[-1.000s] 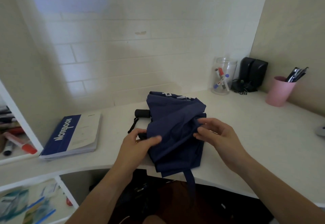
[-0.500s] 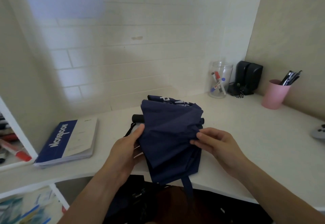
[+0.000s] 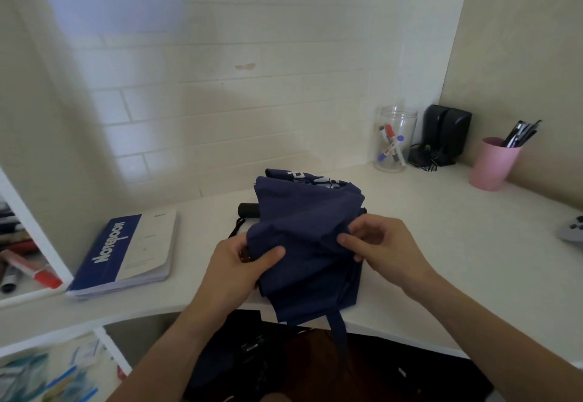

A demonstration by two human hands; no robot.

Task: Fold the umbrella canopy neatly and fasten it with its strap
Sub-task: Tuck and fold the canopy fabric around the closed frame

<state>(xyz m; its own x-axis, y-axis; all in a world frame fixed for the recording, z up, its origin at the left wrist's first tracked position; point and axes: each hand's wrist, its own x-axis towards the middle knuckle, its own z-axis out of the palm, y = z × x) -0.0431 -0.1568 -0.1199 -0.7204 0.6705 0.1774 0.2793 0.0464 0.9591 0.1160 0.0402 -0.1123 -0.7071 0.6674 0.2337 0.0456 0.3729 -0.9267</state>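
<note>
A collapsed navy umbrella (image 3: 309, 244) with white lettering lies on the white desk (image 3: 441, 244), its loose canopy bunched up. Its black handle (image 3: 248, 210) sticks out to the left, with a black wrist loop below it. My left hand (image 3: 239, 272) grips the canopy's left side, thumb pressed over the cloth. My right hand (image 3: 381, 247) pinches a fold of canopy on the right. The navy strap (image 3: 337, 332) hangs down over the desk's front edge.
A blue and cream notebook (image 3: 126, 256) lies left of the umbrella. At the back right stand a clear jar of markers (image 3: 394, 139), black speakers (image 3: 446, 133) and a pink cup of pens (image 3: 495, 162). A grey controller (image 3: 572, 228) sits at the right edge. Shelves with markers are at left.
My left thumb has come back over the canopy's left side and closed on it. My right hand has shifted slightly up, pinching a fold. The canopy is more bunched.
</note>
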